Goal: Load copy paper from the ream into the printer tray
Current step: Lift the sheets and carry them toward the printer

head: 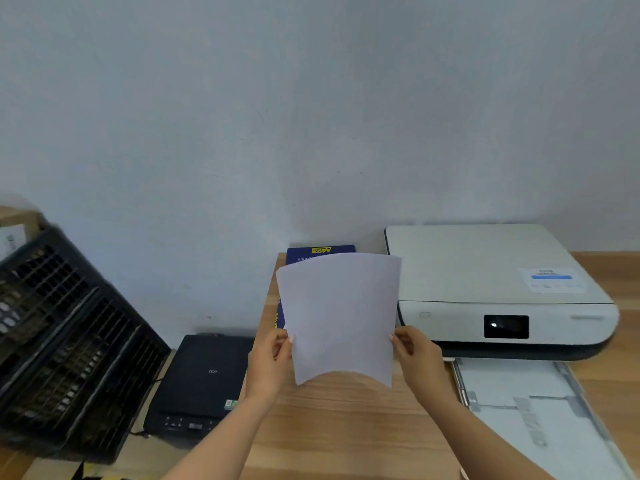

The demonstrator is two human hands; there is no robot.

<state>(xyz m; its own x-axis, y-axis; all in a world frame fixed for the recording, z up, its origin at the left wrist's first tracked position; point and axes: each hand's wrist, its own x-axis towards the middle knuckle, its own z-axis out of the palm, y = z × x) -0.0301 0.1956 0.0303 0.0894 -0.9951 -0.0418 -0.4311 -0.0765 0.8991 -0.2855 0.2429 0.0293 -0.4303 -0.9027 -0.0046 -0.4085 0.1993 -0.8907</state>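
I hold a white stack of copy paper upright above the wooden desk, bowed slightly. My left hand grips its left edge and my right hand grips its right edge. Behind the paper lies the dark blue ream wrapper with a yellow label, mostly hidden. To the right sits the white printer with a small black screen. Its pale paper tray is pulled out in front of it, below and right of my right hand.
A black flatbed scanner lies on a lower surface left of the desk. Further left stand black slatted crates, with a cardboard box behind them. A plain wall rises close behind the desk.
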